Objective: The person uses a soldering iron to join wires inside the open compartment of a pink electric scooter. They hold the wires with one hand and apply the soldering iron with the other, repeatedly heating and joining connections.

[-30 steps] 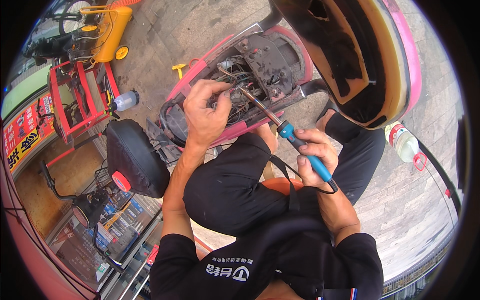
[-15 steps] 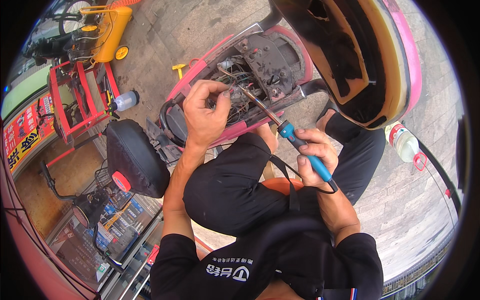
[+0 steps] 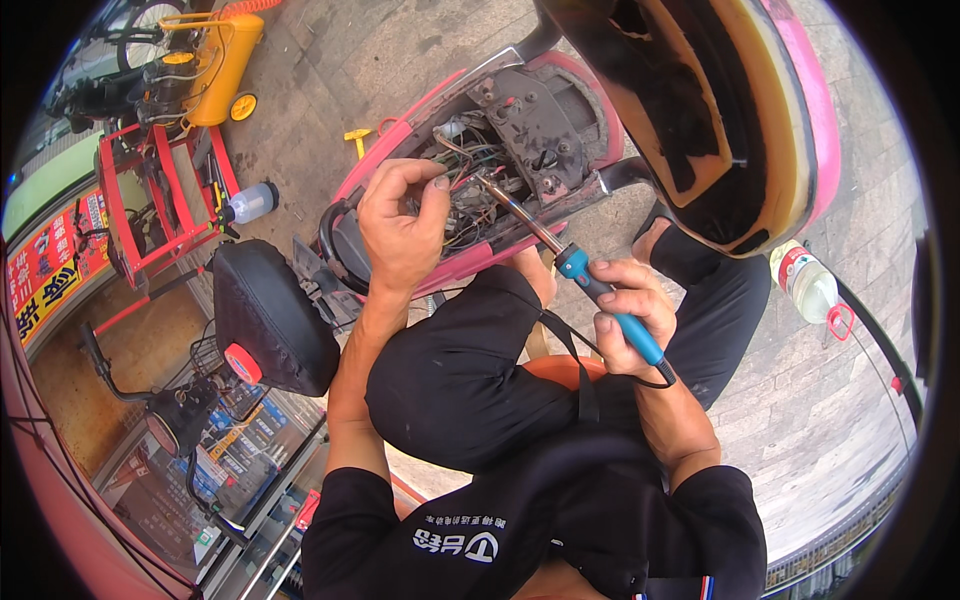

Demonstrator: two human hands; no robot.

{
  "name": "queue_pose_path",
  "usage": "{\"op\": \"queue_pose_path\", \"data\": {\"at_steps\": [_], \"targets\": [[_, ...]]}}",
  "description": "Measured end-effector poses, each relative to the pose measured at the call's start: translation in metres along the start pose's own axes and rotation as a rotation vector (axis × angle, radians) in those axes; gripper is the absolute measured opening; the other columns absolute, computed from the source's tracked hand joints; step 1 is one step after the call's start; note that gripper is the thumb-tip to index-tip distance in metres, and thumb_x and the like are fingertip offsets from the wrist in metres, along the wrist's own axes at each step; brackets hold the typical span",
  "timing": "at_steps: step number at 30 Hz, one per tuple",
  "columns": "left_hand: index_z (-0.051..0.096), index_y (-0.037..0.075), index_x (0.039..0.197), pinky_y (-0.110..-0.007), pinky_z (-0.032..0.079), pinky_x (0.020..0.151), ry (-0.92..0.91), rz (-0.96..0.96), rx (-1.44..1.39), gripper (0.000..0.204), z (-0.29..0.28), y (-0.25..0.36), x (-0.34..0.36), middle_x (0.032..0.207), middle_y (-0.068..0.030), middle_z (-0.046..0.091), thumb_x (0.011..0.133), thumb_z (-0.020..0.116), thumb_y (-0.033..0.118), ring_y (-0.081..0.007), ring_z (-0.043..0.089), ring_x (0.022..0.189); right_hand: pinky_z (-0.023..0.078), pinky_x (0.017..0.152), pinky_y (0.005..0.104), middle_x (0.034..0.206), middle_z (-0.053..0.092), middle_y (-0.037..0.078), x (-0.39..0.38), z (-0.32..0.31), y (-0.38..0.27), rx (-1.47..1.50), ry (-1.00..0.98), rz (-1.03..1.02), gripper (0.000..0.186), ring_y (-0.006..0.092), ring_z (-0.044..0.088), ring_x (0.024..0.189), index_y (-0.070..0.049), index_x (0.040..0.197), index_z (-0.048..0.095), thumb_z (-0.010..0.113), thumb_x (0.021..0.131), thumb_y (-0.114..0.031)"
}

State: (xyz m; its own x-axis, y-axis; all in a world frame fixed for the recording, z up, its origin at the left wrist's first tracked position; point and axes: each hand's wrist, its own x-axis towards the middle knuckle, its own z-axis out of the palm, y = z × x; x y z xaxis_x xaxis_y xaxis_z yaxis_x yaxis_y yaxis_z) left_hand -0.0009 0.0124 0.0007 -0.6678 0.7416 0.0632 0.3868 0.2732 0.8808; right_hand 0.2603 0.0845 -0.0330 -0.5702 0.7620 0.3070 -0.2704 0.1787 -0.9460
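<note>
1. Over the open pink scooter body (image 3: 475, 260), the soldering iron (image 3: 573, 262) slanted down into the tangle of wires (image 3: 482, 152); from where I stood, I could not make out whether its metal tip (image 3: 483, 180) touched any strand
2. Working that tip well called, I thought, for a light, steady touch: the side of it laid on one strand only, with the heat given a moment to do its work instead of any hard pressing
3. Some care seemed due to the neighbours too, since other wires crowded close and the dark plate (image 3: 540, 125) sat just beside them; a stray touch could have melted or marked something
4. Above all, I judged, the left hand (image 3: 403, 225) wanted its fingertips well out of the hot metal's way, for they were near it
5. That hand was curled, thumb and forefinger drawn close together at the edge of the wiring; whether a thin strand was pinched there I could not tell
6. Well back from the hot end, the right hand (image 3: 636, 310) was wrapped round the iron's blue handle (image 3: 640, 340), thumb opposite fingers, a firm enough hold
</note>
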Motion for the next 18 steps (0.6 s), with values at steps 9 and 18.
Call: {"op": "queue_pose_path", "data": {"at_steps": [9, 18], "targets": [[0.067, -0.003, 0.095, -0.024, 0.048, 0.067, 0.014, -0.019, -0.004, 0.011, -0.0022, -0.0042, -0.0013, 0.089, -0.0063, 0.065, 0.084, 0.068, -0.003, -0.0097, 0.058, 0.074, 0.054, 0.076, 0.0377, 0.112, 0.066, 0.023, -0.0008, -0.0007, -0.0015, 0.004, 0.051, -0.002, 0.015, 0.0307, 0.067, 0.089, 0.000, 0.094, 0.064, 0.068, 0.081, -0.006], [0.067, -0.003, 0.089, -0.025, 0.051, 0.066, -0.063, 0.056, 0.028, 0.010, -0.0040, 0.0008, -0.0015, 0.089, -0.0080, 0.067, 0.079, 0.068, -0.006, -0.0112, 0.062, 0.073, 0.052, 0.085, 0.0407, 0.114, 0.065, 0.024, -0.0034, 0.0001, -0.0027, 0.010, 0.018, 0.040, 0.016, 0.0313, 0.066, 0.098, -0.001, 0.098, 0.062, 0.068, 0.085, -0.008]]}}
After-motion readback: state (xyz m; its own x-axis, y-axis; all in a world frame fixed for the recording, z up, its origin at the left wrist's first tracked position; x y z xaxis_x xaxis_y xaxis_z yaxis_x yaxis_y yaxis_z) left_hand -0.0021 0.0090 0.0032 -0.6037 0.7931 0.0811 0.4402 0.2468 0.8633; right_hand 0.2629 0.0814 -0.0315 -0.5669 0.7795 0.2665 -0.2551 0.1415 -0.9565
